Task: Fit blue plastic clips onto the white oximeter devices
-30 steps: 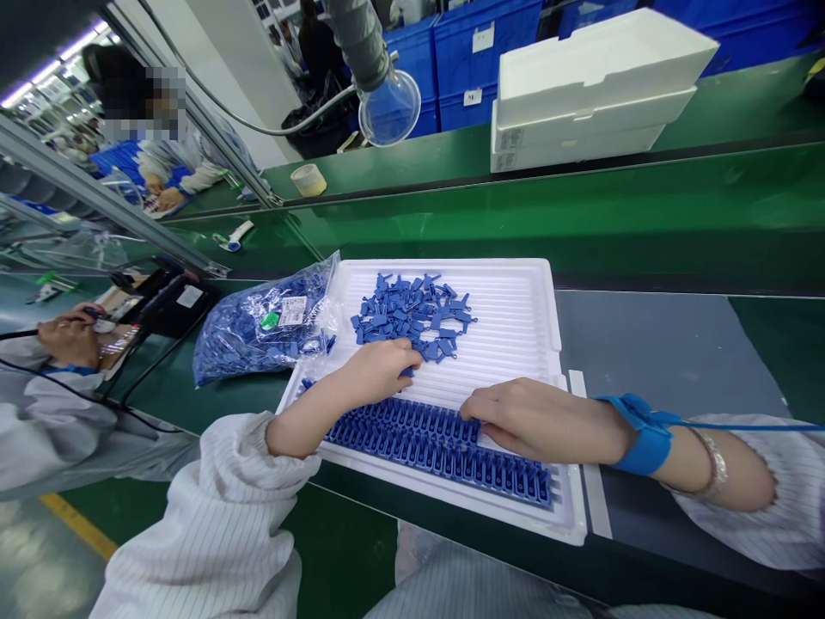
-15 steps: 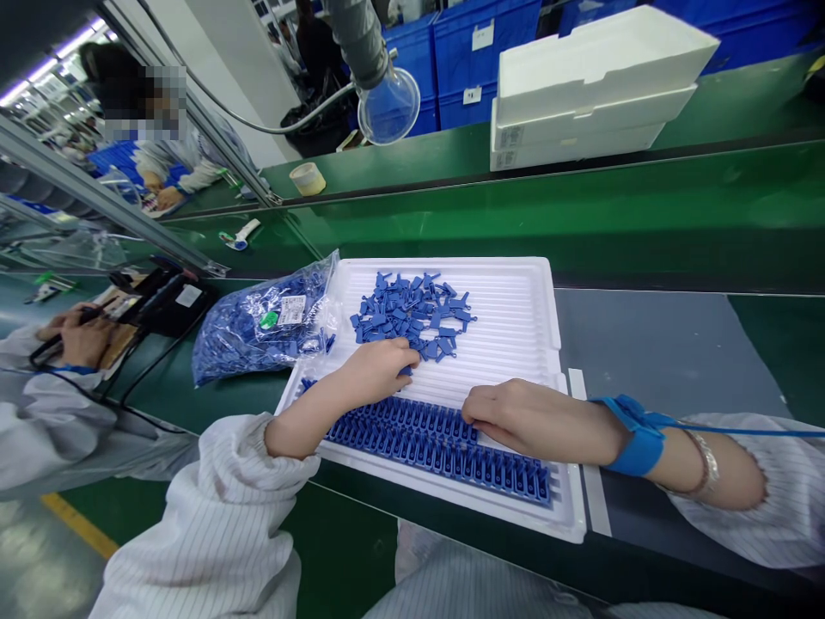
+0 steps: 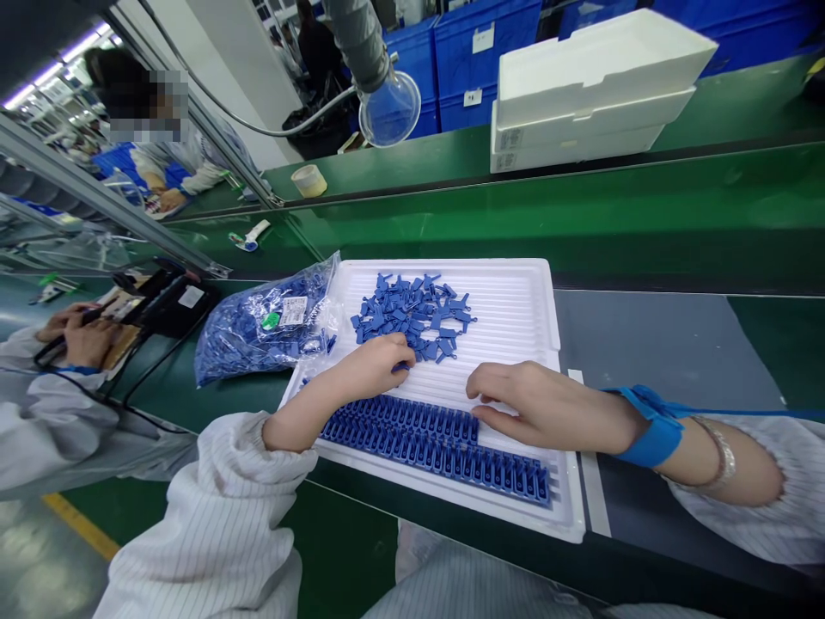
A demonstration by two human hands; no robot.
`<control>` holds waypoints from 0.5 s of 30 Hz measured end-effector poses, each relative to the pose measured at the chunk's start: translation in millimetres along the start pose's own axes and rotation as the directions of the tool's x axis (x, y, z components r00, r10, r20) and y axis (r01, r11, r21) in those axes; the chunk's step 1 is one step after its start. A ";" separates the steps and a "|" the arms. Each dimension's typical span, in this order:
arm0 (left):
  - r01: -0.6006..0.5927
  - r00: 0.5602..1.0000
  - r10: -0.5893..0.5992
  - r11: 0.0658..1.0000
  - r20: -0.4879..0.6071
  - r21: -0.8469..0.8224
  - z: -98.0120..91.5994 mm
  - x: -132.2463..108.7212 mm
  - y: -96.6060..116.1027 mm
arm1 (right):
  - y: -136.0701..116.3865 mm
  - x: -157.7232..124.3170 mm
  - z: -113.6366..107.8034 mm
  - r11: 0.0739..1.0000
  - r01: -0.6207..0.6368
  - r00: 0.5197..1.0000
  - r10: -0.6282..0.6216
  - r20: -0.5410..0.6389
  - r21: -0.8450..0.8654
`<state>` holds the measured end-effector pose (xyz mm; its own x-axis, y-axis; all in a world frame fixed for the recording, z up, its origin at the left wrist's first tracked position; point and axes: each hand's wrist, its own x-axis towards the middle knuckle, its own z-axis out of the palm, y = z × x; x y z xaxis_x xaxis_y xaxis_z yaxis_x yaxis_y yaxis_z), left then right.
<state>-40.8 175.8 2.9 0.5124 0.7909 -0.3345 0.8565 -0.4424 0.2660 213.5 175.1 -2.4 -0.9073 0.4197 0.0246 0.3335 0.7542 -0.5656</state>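
A white ribbed plastic tray (image 3: 444, 271) lies on the bench in front of me, with a loose pile of small blue plastic key-shaped parts (image 3: 409, 314) in its upper half. Along its lower edge, the same kind of parts stand packed side by side in tight rows (image 3: 438, 443). My left hand (image 3: 377, 365) rests at the lower edge of the pile, its fingertips pinching one blue part. My right hand (image 3: 534, 404) hovers just above the rows, fingers slightly apart and empty. A clear plastic bag of blue parts (image 3: 258, 340) lies to the tray's left, touching its corner.
A blue grounding strap (image 3: 657, 434) circles my right wrist. A co-worker's hands (image 3: 81, 335) work at a black device on the left. White foam boxes (image 3: 580, 94), blue crates (image 3: 483, 60), a tape roll (image 3: 309, 180) and a round glass lens (image 3: 390, 109) stand beyond the green bench.
My right hand has lifted off the rows and moved slightly up the tray. My left hand has drawn slightly back toward me with the blue part at its fingertips.
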 end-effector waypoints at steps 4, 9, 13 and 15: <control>0.015 0.999 -0.018 0.997 -0.032 -0.078 -0.5 -1.0 -7.4 | -0.7 7.2 -2.6 0.999 0.036 0.995 -0.037 -0.091 -0.009; 0.073 0.988 -0.102 0.970 -0.113 -0.232 -2.5 0.2 -11.1 | -1.8 22.0 -1.8 0.997 0.060 0.989 -0.065 -0.134 -0.039; 0.137 0.964 -0.193 0.951 -0.183 -0.278 -0.7 3.6 -10.9 | 1.5 42.4 1.6 0.982 0.041 0.995 -0.058 -0.084 -0.186; 0.156 0.960 -0.204 0.958 -0.193 -0.240 -1.1 2.3 -10.9 | 3.2 55.0 5.0 0.969 0.058 0.996 -0.071 -0.045 -0.241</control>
<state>-49.1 183.0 0.2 0.3047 0.9311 -0.2005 0.8855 -0.1994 0.4196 163.3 198.1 -6.9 -0.9163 0.3873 0.1020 0.3319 0.8767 -0.3482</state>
